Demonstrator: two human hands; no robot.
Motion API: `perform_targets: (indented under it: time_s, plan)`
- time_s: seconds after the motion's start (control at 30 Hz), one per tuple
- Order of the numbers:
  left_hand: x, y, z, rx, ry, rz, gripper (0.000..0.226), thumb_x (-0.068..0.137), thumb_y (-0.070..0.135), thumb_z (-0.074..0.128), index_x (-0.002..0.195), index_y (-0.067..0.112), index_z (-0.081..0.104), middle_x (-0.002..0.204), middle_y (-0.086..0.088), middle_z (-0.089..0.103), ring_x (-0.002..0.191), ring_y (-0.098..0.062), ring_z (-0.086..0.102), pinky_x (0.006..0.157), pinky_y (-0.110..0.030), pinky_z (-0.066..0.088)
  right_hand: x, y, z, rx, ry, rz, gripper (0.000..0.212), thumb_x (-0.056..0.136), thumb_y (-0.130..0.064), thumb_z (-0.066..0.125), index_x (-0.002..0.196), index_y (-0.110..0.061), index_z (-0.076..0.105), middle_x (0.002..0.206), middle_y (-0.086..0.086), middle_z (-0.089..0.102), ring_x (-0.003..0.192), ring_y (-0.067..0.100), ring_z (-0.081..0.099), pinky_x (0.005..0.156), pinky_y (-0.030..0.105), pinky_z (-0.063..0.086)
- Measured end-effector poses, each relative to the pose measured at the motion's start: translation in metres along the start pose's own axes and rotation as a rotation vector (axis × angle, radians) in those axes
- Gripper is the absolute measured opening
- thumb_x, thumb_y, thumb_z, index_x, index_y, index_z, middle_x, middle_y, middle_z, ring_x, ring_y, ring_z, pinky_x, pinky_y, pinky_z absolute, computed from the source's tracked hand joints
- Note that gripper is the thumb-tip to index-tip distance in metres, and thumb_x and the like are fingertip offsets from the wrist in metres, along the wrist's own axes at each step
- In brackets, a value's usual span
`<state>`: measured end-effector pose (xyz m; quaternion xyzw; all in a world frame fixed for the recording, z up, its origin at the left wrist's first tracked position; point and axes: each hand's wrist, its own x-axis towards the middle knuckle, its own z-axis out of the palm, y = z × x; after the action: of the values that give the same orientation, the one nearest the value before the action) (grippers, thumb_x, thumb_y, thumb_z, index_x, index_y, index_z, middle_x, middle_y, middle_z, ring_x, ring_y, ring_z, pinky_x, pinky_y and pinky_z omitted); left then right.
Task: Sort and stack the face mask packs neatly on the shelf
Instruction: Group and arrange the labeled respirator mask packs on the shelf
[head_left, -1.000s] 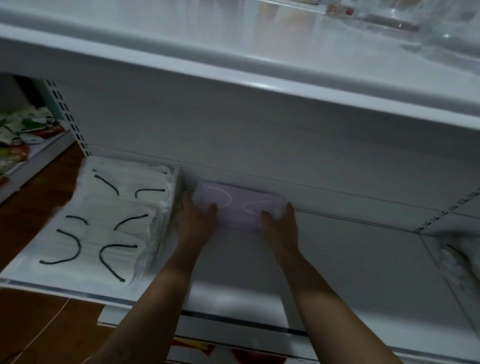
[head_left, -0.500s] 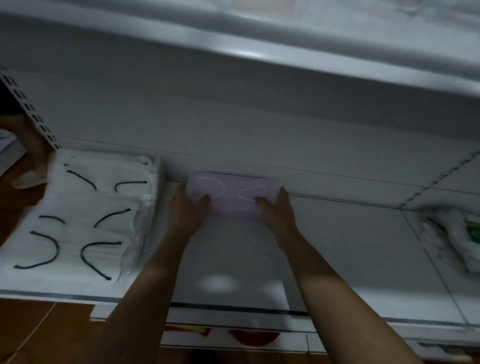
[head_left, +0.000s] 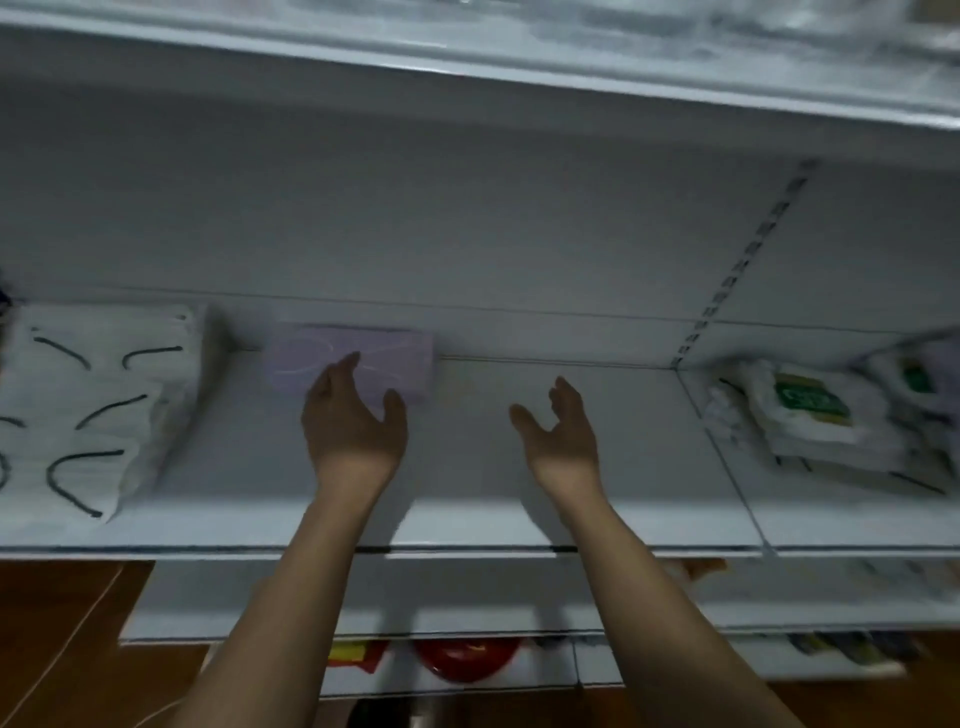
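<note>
Lilac mask pack (head_left: 408, 358) lay flat at the back of the shelf (head_left: 519, 512), long side against the rear panel. It sat just right of the white mask stack (head_left: 104, 395), with a small gap between them.

Left hand (head_left: 353, 423) was over the pack's near edge, fingers loosely curved and spread, gripping nothing. The frame was blurred, so I couldn't tell whether a fingertip touched the wrap. Right hand (head_left: 558, 439) was over bare shelf to the right of the pack and clear of it, palm turned inward, fingers apart, empty.

More packs with green labels (head_left: 810, 410) sat in a loose, tilted pile in the next bay to the right, well apart from the lilac one.

Handling, my read:
- Light, thin and soft, and it likely sags if lifted by one corner.
- Film wrap looked glossy, so it probably slides on painted steel and on other packs. Stacks will creep.
- Not fragile, though squeezing would crease the masks and loops inside.
- Best hold is both short ends, thumbs on top and fingers under, keeping it flat.
- To square it, push with flat fingers on the long edge against the rear panel.
- The white stack's near layers fanned forward, so it probably needs the same squaring.
</note>
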<state>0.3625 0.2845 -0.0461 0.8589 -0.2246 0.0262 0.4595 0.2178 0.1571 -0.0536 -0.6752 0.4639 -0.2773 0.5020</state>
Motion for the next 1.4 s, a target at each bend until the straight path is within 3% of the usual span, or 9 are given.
perform_targets:
  time_s: [0.13, 0.27, 0.43, 0.53, 0.73, 0.93, 1.03, 1.17, 1.4]
  plan:
    - [-0.068, 0.053, 0.053, -0.101, -0.287, 0.053, 0.041, 0.089, 0.02, 0.067, 0.128, 0.011, 0.06, 0.127, -0.004, 0.064, 0.12, -0.022, 0.057, 0.095, -0.018, 0.036, -0.022, 0.027, -0.083, 0.002, 0.083, -0.01, 0.068, 0.09, -0.028, 0.066, 0.148, -0.017, 0.034, 0.152, 0.001, 0.039, 0.138, 0.017, 0.037, 0.11, 0.025, 0.031]
    - [-0.128, 0.107, 0.107, -0.129, -0.531, 0.137, 0.042, 0.091, 0.022, 0.065, 0.13, 0.011, 0.056, 0.128, -0.005, 0.063, 0.12, -0.019, 0.057, 0.092, -0.019, 0.037, -0.038, 0.053, -0.168, -0.039, 0.195, -0.022, 0.063, 0.09, -0.028, 0.064, 0.147, -0.016, 0.038, 0.149, -0.001, 0.043, 0.136, 0.015, 0.04, 0.105, 0.022, 0.032]
    - [-0.185, 0.169, 0.157, -0.158, -0.677, 0.166, 0.041, 0.093, 0.026, 0.063, 0.131, 0.014, 0.054, 0.132, -0.001, 0.06, 0.124, -0.015, 0.054, 0.092, -0.02, 0.035, -0.054, 0.083, -0.264, -0.037, 0.319, 0.023, 0.06, 0.091, -0.029, 0.065, 0.144, -0.018, 0.041, 0.145, -0.002, 0.046, 0.133, 0.015, 0.043, 0.109, 0.033, 0.039]
    - [-0.205, 0.201, 0.18, -0.177, -0.737, 0.174, 0.042, 0.093, 0.027, 0.063, 0.132, 0.014, 0.054, 0.134, -0.002, 0.059, 0.125, -0.016, 0.053, 0.094, -0.022, 0.036, -0.054, 0.095, -0.306, -0.01, 0.366, 0.037, 0.056, 0.091, -0.028, 0.065, 0.142, -0.018, 0.043, 0.143, -0.002, 0.048, 0.13, 0.014, 0.045, 0.105, 0.031, 0.04]
    - [-0.201, 0.241, 0.215, -0.197, -0.744, 0.161, 0.046, 0.09, 0.024, 0.067, 0.133, 0.015, 0.053, 0.128, -0.005, 0.061, 0.117, -0.02, 0.056, 0.097, -0.03, 0.044, -0.022, 0.112, -0.34, -0.014, 0.352, 0.077, 0.052, 0.091, -0.028, 0.065, 0.139, -0.018, 0.046, 0.14, 0.0, 0.051, 0.129, 0.014, 0.047, 0.104, 0.031, 0.042]
    - [-0.165, 0.266, 0.27, -0.142, -0.742, 0.177, 0.046, 0.094, 0.026, 0.062, 0.137, 0.02, 0.05, 0.139, -0.003, 0.052, 0.124, -0.019, 0.05, 0.095, -0.023, 0.039, 0.042, 0.121, -0.353, -0.11, 0.288, 0.109, 0.047, 0.091, -0.032, 0.064, 0.135, -0.022, 0.051, 0.136, -0.002, 0.055, 0.125, 0.014, 0.05, 0.093, 0.023, 0.041]
    - [-0.149, 0.276, 0.301, -0.139, -0.717, 0.181, 0.048, 0.092, 0.024, 0.065, 0.137, 0.017, 0.051, 0.135, -0.008, 0.052, 0.117, -0.017, 0.05, 0.09, -0.021, 0.037, 0.075, 0.125, -0.36, -0.074, 0.282, 0.111, 0.04, 0.09, -0.026, 0.066, 0.128, -0.019, 0.056, 0.134, 0.003, 0.056, 0.124, 0.018, 0.052, 0.09, 0.022, 0.042]
    - [-0.136, 0.277, 0.333, -0.104, -0.717, 0.129, 0.06, 0.086, 0.03, 0.068, 0.141, 0.021, 0.045, 0.136, -0.013, 0.052, 0.126, -0.03, 0.047, 0.104, -0.045, 0.045, 0.108, 0.129, -0.369, -0.115, 0.36, 0.097, 0.038, 0.089, -0.024, 0.066, 0.125, -0.016, 0.059, 0.127, 0.004, 0.058, 0.117, 0.017, 0.054, 0.099, 0.027, 0.044]
    - [-0.135, 0.283, 0.358, -0.102, -0.623, -0.019, 0.071, 0.08, 0.036, 0.072, 0.142, 0.021, 0.04, 0.135, -0.014, 0.047, 0.125, -0.029, 0.046, 0.104, -0.042, 0.045, 0.144, 0.134, -0.385, -0.235, 0.198, 0.078, 0.044, 0.091, -0.027, 0.063, 0.133, -0.018, 0.055, 0.132, 0.002, 0.057, 0.116, 0.014, 0.055, 0.094, 0.024, 0.044]
